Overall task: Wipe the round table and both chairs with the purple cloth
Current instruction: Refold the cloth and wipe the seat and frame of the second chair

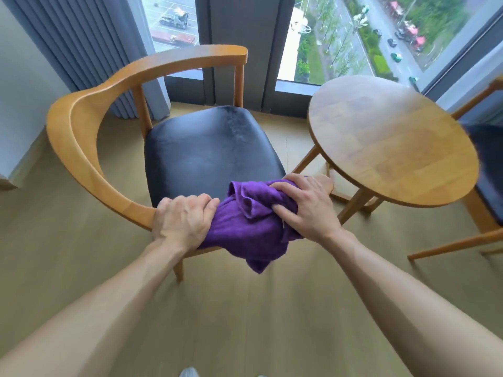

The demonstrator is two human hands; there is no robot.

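A wooden armchair [89, 148] with a black leather seat [206, 153] stands in front of me. The purple cloth [245, 227] is bunched over the near armrest, between my hands. My left hand [182, 221] grips the armrest and the cloth's left end. My right hand [304, 205] curls over the cloth's right part and clutches it against the armrest tip. The round wooden table [392, 140] stands to the right. A second chair [487, 170] shows partly at the right edge.
A tall window with a dark frame [239, 50] runs behind the furniture, with grey curtains [89, 42] at the left. The floor [245, 308] is light wood. The table's legs [351, 208] stand close to my right hand.
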